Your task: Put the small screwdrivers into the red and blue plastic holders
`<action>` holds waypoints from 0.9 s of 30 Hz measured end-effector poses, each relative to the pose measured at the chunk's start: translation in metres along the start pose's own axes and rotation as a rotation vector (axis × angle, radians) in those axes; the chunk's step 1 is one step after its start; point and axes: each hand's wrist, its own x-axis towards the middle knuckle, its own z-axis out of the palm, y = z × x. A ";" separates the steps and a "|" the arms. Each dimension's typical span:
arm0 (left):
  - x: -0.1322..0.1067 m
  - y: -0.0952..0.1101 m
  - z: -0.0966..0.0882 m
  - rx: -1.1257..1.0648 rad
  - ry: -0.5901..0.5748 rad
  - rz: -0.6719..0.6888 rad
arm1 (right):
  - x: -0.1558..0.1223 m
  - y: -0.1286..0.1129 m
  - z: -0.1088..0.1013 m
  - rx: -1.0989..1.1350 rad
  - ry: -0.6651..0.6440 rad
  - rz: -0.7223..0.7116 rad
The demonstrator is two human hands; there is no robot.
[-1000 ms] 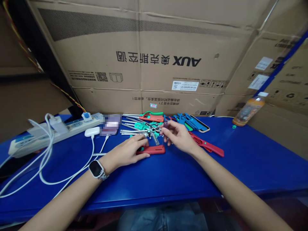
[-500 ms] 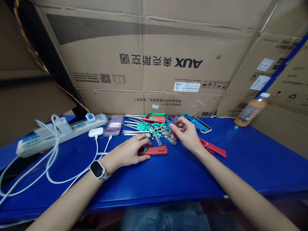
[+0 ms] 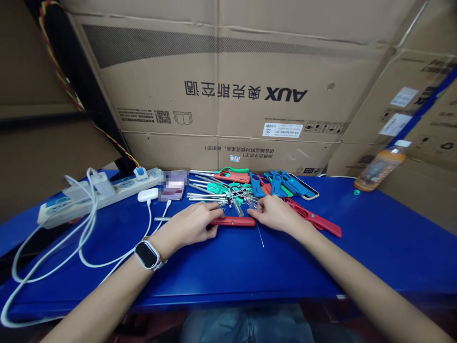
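My left hand (image 3: 200,221) is closed on a red long-necked lighter (image 3: 237,221), which lies on its narrow edge with its metal tube (image 3: 163,219) pointing left. My right hand (image 3: 276,214) is closed near the lighter's right end. A thin metal shaft, apparently a screwdriver's (image 3: 261,237), sticks out below its fingers; the fingers hide its handle. Just beyond both hands lies a pile of metal tubes (image 3: 207,196), green plastic parts (image 3: 216,187), wires and clear fuel tanks (image 3: 237,208). Another red casing (image 3: 319,224) rests under my right forearm's far side.
Blue casings (image 3: 276,183) and a red-green lighter (image 3: 232,176) lie at the back. A phone (image 3: 174,185), a white charging case (image 3: 147,195), cables and a power strip (image 3: 117,190) occupy the left. An orange drink bottle (image 3: 382,166) leans at right. Cardboard (image 3: 160,147) walls the back.
My right hand has come down toward me, to the lighter's right end, and the shaft now points toward me. My left hand has turned the red lighter onto its narrow edge.
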 end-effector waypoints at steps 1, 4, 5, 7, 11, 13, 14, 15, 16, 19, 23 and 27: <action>0.000 -0.001 0.001 -0.007 0.016 0.010 | -0.002 -0.001 -0.001 -0.010 0.034 -0.027; 0.000 -0.004 0.001 -0.069 0.082 0.078 | -0.011 -0.007 -0.005 -0.019 0.158 -0.260; 0.000 -0.005 0.001 -0.091 0.111 0.103 | -0.013 -0.010 -0.005 -0.026 0.174 -0.372; -0.001 -0.006 0.000 -0.114 0.172 0.135 | -0.015 -0.016 -0.005 -0.055 0.160 -0.571; -0.001 -0.008 -0.003 -0.112 0.291 0.158 | -0.013 -0.020 0.003 -0.091 0.122 -0.706; -0.002 -0.009 -0.005 -0.127 0.323 0.158 | -0.012 -0.017 0.007 -0.076 0.146 -0.689; -0.003 -0.009 -0.006 -0.137 0.328 0.155 | -0.012 -0.015 0.009 -0.063 0.159 -0.675; -0.004 -0.009 -0.007 -0.146 0.326 0.152 | -0.012 -0.013 0.011 -0.048 0.172 -0.660; -0.004 -0.009 -0.008 -0.149 0.321 0.149 | -0.012 -0.012 0.011 -0.030 0.180 -0.647; -0.005 -0.007 -0.009 -0.118 0.308 0.138 | -0.013 -0.010 0.011 0.020 0.184 -0.634; -0.004 -0.004 -0.008 -0.072 0.291 0.139 | -0.013 -0.013 0.009 0.049 0.153 -0.641; -0.005 -0.011 -0.011 -0.101 0.299 0.123 | -0.012 -0.013 0.008 0.063 0.125 -0.622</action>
